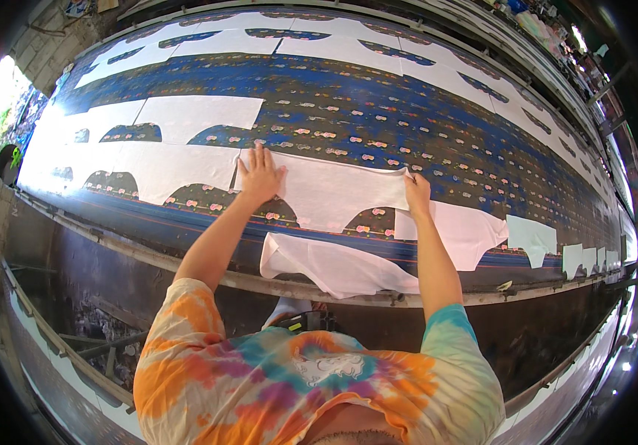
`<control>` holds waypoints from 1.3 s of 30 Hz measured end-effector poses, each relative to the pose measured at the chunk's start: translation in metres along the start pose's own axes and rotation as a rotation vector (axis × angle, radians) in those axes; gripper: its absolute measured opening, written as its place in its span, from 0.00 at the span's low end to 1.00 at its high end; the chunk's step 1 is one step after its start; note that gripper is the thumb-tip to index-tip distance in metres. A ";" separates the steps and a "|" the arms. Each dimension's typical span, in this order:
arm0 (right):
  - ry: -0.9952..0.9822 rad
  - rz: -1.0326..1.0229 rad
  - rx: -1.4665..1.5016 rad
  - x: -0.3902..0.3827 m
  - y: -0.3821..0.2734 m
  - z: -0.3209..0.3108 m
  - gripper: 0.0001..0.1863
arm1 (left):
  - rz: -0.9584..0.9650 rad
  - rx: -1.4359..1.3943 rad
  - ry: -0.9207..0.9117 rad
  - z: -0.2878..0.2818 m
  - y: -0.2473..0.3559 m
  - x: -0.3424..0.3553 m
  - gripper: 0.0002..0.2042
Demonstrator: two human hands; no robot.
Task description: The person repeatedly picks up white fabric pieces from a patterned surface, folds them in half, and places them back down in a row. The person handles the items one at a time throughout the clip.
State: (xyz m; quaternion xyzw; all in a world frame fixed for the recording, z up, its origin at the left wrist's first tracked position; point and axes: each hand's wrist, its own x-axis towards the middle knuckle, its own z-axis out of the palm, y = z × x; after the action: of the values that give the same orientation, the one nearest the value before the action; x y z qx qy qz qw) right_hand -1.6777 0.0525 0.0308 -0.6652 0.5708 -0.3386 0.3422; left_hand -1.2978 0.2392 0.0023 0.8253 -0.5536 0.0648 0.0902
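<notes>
A white cut fabric piece (pixel 319 194) lies on the long dark table in front of me, with curved cut-outs along its near edge. My left hand (pixel 260 176) presses flat on its left end, fingers stretched out. At its far right corner, my right hand (pixel 418 193) pinches the fabric edge between thumb and fingers. Nearer to me, a loose white fabric piece (pixel 334 265) lies rumpled along the table's front edge. Another white piece (pixel 464 233) rests just right of my right forearm.
The long table (pixel 378 96) carries a dark blue surface with rows of small printed motifs. More white pieces (pixel 174 159) lie in rows at the left and far side. Several smaller pieces (pixel 532 239) line the right front. A metal rail (pixel 237 280) runs along the near edge.
</notes>
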 end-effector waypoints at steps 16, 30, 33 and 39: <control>0.008 0.079 0.160 0.005 -0.008 -0.030 0.14 | 0.451 -0.219 -0.261 -0.002 0.330 0.016 0.34; -0.519 -0.101 -0.158 -0.157 -0.012 -0.108 0.14 | 0.575 -0.645 -0.088 -0.019 0.147 -0.048 0.20; -0.562 -0.184 -0.263 -0.177 -0.010 -0.108 0.15 | 0.520 -0.630 -0.200 -0.048 0.109 -0.086 0.11; -0.544 -0.280 -0.310 -0.195 0.002 -0.106 0.13 | 0.413 -0.615 -0.103 -0.070 0.060 -0.155 0.08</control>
State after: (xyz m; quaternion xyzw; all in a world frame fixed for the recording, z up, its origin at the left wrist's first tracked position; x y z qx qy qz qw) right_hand -1.7913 0.2384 0.0747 -0.8472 0.4064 -0.1017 0.3269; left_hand -1.4130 0.3725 0.0432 0.6327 -0.7059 -0.1295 0.2909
